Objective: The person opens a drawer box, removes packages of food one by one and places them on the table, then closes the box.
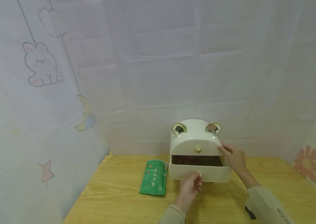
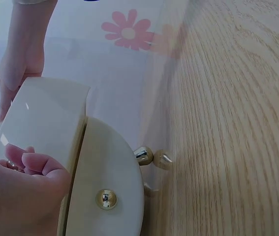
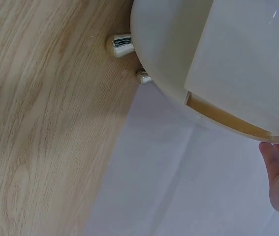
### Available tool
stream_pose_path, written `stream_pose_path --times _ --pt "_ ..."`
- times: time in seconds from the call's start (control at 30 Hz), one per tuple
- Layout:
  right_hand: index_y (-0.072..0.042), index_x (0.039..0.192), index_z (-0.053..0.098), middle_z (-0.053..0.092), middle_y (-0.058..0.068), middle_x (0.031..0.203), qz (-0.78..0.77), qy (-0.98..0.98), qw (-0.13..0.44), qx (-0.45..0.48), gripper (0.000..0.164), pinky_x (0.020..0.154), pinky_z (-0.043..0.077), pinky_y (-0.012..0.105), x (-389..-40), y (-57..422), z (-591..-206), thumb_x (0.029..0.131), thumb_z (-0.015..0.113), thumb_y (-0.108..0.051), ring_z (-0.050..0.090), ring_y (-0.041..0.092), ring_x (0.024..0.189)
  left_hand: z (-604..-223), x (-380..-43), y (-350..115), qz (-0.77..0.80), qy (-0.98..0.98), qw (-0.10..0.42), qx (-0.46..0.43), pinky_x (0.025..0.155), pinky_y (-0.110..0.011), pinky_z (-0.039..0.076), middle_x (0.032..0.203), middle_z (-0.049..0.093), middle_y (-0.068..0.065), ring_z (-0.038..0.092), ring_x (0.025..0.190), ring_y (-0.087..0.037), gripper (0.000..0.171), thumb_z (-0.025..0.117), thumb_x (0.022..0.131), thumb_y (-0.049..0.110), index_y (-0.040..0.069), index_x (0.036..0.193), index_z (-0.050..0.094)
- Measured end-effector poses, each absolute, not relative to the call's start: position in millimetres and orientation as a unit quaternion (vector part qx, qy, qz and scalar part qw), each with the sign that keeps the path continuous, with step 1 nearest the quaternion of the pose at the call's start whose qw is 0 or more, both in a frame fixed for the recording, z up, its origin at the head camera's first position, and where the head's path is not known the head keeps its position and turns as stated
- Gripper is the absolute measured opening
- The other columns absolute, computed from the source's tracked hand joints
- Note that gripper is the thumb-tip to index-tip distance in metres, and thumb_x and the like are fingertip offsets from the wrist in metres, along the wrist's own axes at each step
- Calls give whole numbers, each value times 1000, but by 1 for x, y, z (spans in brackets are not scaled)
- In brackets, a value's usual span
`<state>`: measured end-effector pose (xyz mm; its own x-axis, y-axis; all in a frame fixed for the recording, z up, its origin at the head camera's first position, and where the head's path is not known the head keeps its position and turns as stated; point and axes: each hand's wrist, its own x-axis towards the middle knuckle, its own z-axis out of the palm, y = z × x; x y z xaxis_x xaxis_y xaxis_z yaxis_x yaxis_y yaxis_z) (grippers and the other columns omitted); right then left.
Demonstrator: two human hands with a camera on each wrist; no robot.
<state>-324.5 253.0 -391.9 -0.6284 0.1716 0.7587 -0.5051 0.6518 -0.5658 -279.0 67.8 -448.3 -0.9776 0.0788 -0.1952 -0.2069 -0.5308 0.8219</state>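
Box, head view: a glossy white, arch-topped drawer box (image 1: 192, 139) with gold-rimmed ears (image 1: 213, 128) is standing on the yellow wood-grain worktop (image 1: 113, 186), its front facing the person.
Drawer, head view: the wide white drawer (image 1: 214, 174) is projecting towards the person, its long axis running left to right; something dark (image 1: 200, 160) is lying inside, not identifiable.
Left grip, head view: the left hand (image 1: 189, 188) is pinching the round gold drawer knob (image 1: 201, 175), presumably as the drawer's handhold.
Right grip, head view: the right hand (image 1: 235, 159) is resting extended fingers on the box's upper right edge, presumably steadying it.
Pack, head view: a flat green plastic pack (image 1: 153, 178) is lying just left of the box, long axis running away from the person, presumably leaving the drawer's path free.
Lower front, left wrist view: another round gold knob (image 2: 107, 199) is showing below the drawer.
Feet, right wrist view: shiny metallic feet (image 3: 122, 45) are holding the box above the worktop.
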Motion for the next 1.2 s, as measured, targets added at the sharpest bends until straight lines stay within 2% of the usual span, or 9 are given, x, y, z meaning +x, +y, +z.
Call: stream_pose_path --times 0.17,0.33,0.47,0.67,0.8,0.9,1.0,1.1,1.2 --pt "7 102 65 63 26 94 399 -812 415 101 27 46 33 10 -325 255 -393 80 69 -9 44 -5 55 -448 -277 68 872 480 78 -64 46 -14 37 61 64 -1 48 46 -1 9 63 80 6 2 73 67" --pt "7 102 66 63 26 94 395 -812 417 101 27 45 32 11 -326 256 -393 81 69 -10 44 -3 54 -447 -275 68 872 479 76 -66 47 -15 38 60 64 -1 49 47 -3 9 64 80 6 1 73 67" --pt "7 100 66 64 25 93 396 -808 422 107 26 47 34 9 -326 256 -394 79 70 -7 44 -8 56 -446 -272 67 872 479 77 -65 48 -16 38 60 64 -1 49 47 -3 10 66 80 8 1 73 67" --pt "6 100 66 64 24 93 403 -807 417 106 26 47 33 9 -325 255 -394 79 70 -9 44 -7 56 -447 -269 66 874 476 73 -62 47 -15 37 59 63 0 49 47 -2 11 65 81 8 1 73 67" --pt "4 101 67 65 22 94 403 -810 416 96 27 53 36 5 -325 255 -394 80 70 -12 44 -19 68 -447 -268 67 874 476 76 -63 47 -14 37 60 64 0 49 46 -1 9 64 81 7 1 74 67" --pt "3 101 67 66 20 94 396 -812 419 88 27 58 36 3 -325 255 -394 79 71 -12 44 -22 76 -447 -267 67 873 479 75 -62 47 -14 37 60 64 0 49 46 -1 9 64 81 7 1 75 67" --pt "2 101 68 66 20 94 390 -814 422 85 27 58 36 3 -326 256 -395 79 71 -12 51 -14 77 -448 -265 67 873 478 73 -62 47 -14 37 60 64 0 49 46 -1 9 64 81 8 1 74 67" --pt "3 101 68 66 20 94 385 -815 425 84 27 58 36 3 -326 255 -395 79 71 -12 61 6 80 -449 -262 66 874 477 73 -60 47 -14 38 60 64 0 49 47 -1 9 64 81 8 1 75 67" --pt "4 102 67 66 21 94 385 -814 425 87 27 60 35 0 -326 255 -395 79 71 -10 63 27 84 -450 -260 66 875 475 74 -59 47 -14 38 60 64 0 49 46 -1 8 64 80 8 2 75 67"
